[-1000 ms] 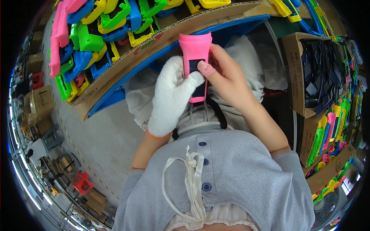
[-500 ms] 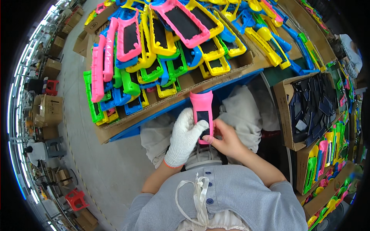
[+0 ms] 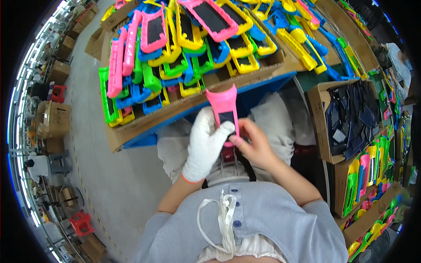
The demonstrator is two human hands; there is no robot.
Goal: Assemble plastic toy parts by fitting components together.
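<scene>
White-gloved left hand [image 3: 204,147] wrapped around pink case [image 3: 224,109], bare right hand [image 3: 254,144] pinching its near end, thumb on dark insert, heaped coloured cases [image 3: 184,57] on far cardboard table [image 3: 144,125]

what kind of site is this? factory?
Likely a factory assembly or packing station. A table is heaped with bright rubbery cases, cartons hold black inserts and more cases, and the left hand, gloved, and bare right hand hold a pink case.
</scene>
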